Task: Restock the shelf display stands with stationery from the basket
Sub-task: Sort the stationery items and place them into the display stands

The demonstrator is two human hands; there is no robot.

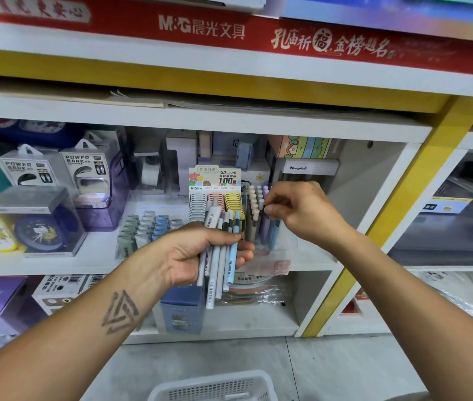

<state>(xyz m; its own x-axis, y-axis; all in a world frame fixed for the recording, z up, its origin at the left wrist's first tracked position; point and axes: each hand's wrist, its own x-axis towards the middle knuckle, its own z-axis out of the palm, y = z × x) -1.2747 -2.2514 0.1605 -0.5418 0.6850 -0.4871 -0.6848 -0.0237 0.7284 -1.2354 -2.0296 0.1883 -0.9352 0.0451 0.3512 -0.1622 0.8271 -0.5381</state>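
Observation:
My left hand (200, 253) grips a bundle of several pastel pens (220, 256) in front of the middle shelf, tips pointing down. My right hand (299, 209) is raised at a clear pen display stand (261, 224) that holds upright beige, purple and blue pens. Its thumb and fingers pinch the top of one pen in that stand. To the left of the stand is a pencil-lead display (215, 195) with grey, pink and yellow cases. The white basket (215, 386) sits on the floor at the bottom edge, only its rim in view.
Power bank boxes (85, 175) and boxed clocks (41, 227) fill the shelf's left side. Small eraser packs (145, 227) lie left of the lead display. A yellow shelf post (374, 224) stands to the right. Boxes occupy the lower shelf (183, 308).

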